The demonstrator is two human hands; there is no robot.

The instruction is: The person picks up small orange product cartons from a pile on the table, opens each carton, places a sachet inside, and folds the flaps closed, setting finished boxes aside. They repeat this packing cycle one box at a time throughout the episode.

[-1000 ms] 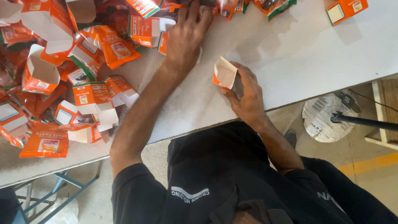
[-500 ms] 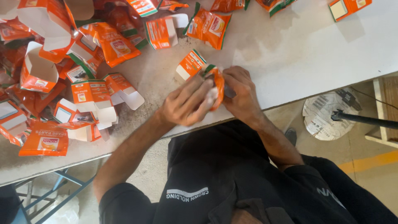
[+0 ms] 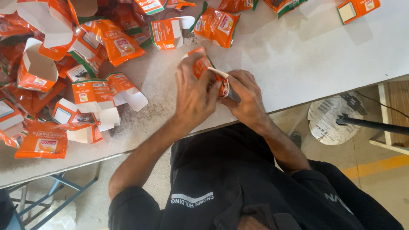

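Just right of the frame's centre, near the front edge of the white table (image 3: pixel 298 55), both hands meet on one orange pouch (image 3: pixel 200 64) and a small orange carton (image 3: pixel 223 83). The pouch lies under and just above the left hand (image 3: pixel 194 91), its long axis running from upper left to lower right, with its lower end going toward the carton's white open mouth. The left hand is closed over the pouch, fingers curled across its lower half, so only the upper part shows. The right hand (image 3: pixel 247 96) grips the carton from the right and below, thumb along its rim; how far the pouch sits inside the carton cannot be told. Both hands touch the pair, the left being the one on the pouch itself. The pouch is glossy orange with a pale label patch and looks crinkled and soft. A heap of orange cartons (image 3: pixel 91 96), many with flaps open, fills the left of the frame, and another orange pouch (image 3: pixel 217 25) lies above the hands, apart from them.
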